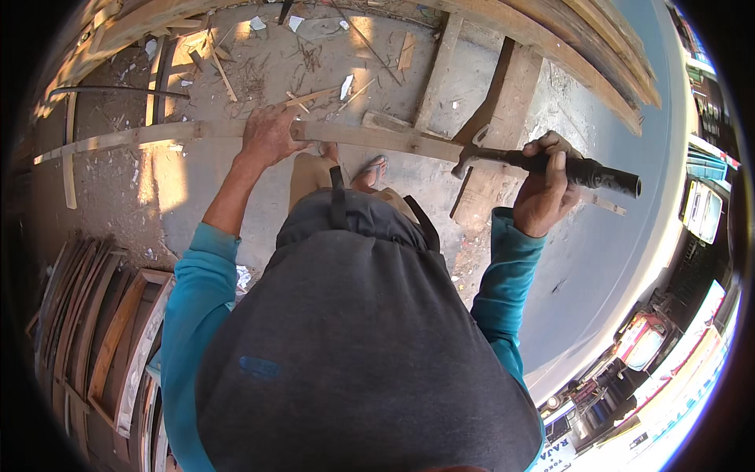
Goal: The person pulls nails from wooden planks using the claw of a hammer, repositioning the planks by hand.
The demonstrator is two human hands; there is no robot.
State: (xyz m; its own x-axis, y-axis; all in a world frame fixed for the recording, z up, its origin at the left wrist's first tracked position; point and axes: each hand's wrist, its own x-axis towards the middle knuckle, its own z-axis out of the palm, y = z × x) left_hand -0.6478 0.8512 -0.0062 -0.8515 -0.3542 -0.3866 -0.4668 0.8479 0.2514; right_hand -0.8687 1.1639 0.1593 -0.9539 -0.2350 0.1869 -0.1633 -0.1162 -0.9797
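A long, thin wooden slat (358, 135) runs across in front of me from the far left to the right side. My left hand (269, 135) is closed on it left of its middle. My right hand (546, 185) grips a hammer (515, 159) by its dark handle. The hammer head points left and overlaps the slat in the view. The handle's tube-like end sticks out to the right. Part of the slat shows again just beyond my right hand; whether those fingers also touch it is hidden.
Below the slat, a wide board (481, 197) lies near my feet. Long timbers (543, 35) extend along the upper right. Stacked wooden frames (130, 346) stand at lower left. Wood scraps and paper bits litter the concrete floor (267, 63). A pale wall (621, 259) rises on the right.
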